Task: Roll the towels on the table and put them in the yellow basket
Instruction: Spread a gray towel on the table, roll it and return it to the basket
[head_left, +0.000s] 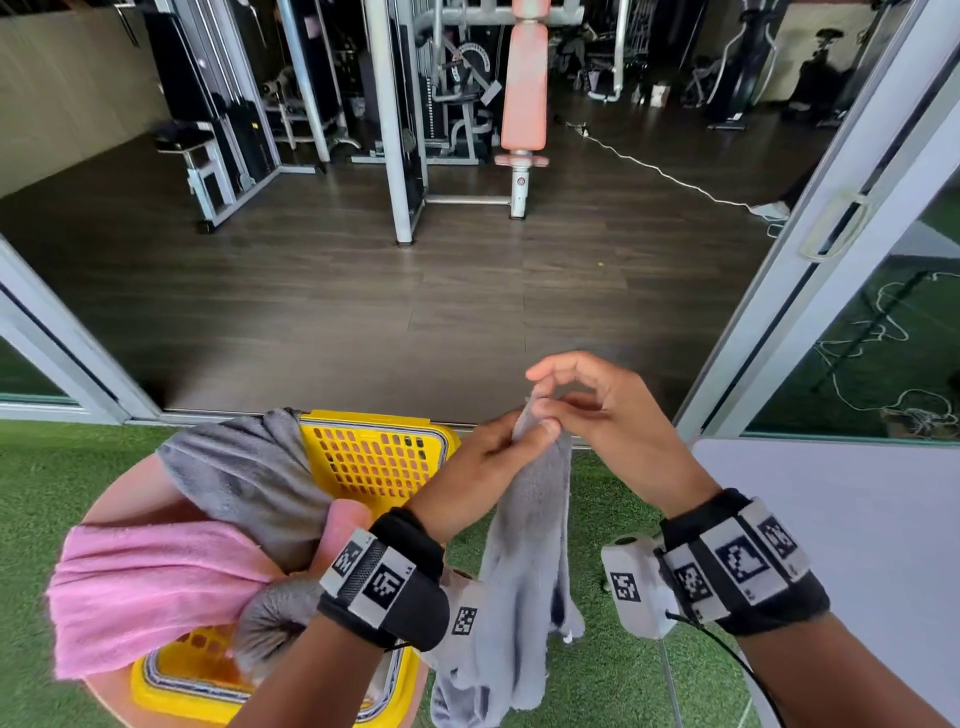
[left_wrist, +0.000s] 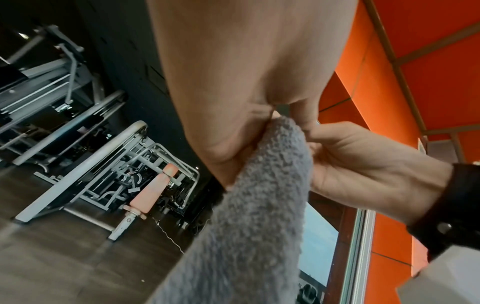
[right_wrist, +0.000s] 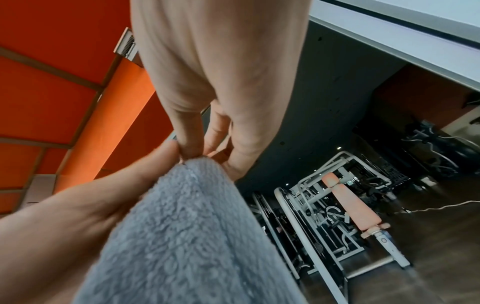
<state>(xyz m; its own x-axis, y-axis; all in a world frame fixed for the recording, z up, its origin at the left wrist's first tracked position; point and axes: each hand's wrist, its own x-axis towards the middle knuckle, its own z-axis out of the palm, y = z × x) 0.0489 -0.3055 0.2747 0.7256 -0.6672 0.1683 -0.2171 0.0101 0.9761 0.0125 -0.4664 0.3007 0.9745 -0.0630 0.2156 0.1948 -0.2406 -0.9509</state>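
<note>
A grey towel (head_left: 524, 545) hangs down in front of me, held up by its top corner. My left hand (head_left: 530, 434) pinches that corner from the left, and my right hand (head_left: 550, 400) pinches it from the right, fingertips nearly touching. The left wrist view shows the grey towel (left_wrist: 254, 205) under my left hand (left_wrist: 280, 117); the right wrist view shows the grey towel (right_wrist: 187, 236) under my right hand (right_wrist: 205, 152). The yellow basket (head_left: 374, 457) stands at lower left on a round pink table (head_left: 130, 493). A pink towel (head_left: 145, 587) and a darker grey towel (head_left: 244, 478) drape over it, and a rolled grey towel (head_left: 275, 618) lies inside.
A white tabletop (head_left: 831, 545) is at the right. Artificial grass (head_left: 623, 519) covers the ground below the hands. Ahead, an open sliding door frame (head_left: 810, 249) leads onto a dark wooden floor with gym machines (head_left: 524, 104).
</note>
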